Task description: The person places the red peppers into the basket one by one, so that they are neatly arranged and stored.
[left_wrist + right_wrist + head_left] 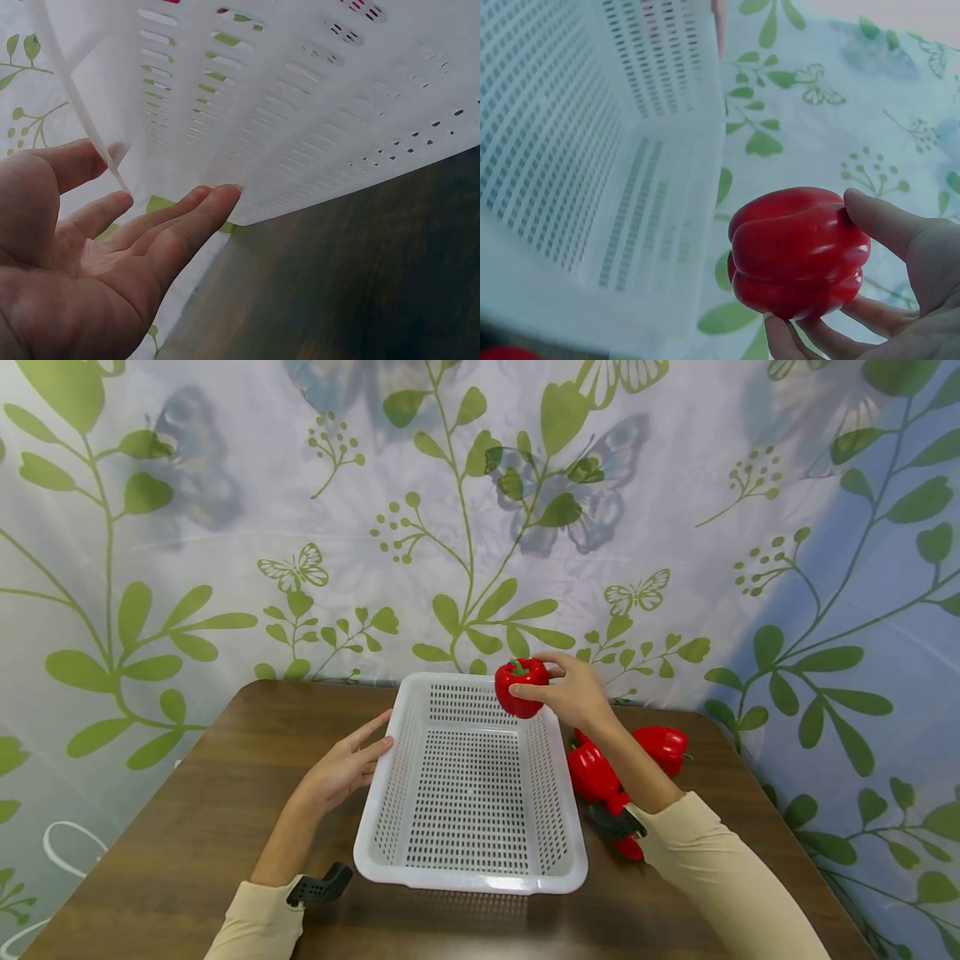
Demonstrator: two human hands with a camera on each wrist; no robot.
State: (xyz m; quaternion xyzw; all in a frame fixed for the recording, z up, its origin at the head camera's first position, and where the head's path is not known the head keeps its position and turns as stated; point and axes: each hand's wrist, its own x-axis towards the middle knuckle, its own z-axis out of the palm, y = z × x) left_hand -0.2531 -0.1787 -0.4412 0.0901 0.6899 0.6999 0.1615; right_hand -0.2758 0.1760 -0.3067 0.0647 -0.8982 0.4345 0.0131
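A white perforated plastic basket (472,793) stands on the table with nothing inside it. My left hand (348,768) holds its left rim: the thumb lies on the rim, and the other fingers extend along the outer wall (262,112). Above the basket's far right corner, my right hand (573,693) grips a red bell pepper (517,693) with a green stem. In the right wrist view, the thumb presses one side of the pepper (799,255) while the fingertips support it from below.
More red bell peppers (660,747) lie on the brown wooden table (300,710) right of the basket, partly hidden by my right forearm. Behind the table hangs a leaf-patterned cloth (337,527). A white cable (63,835) loops at the left edge.
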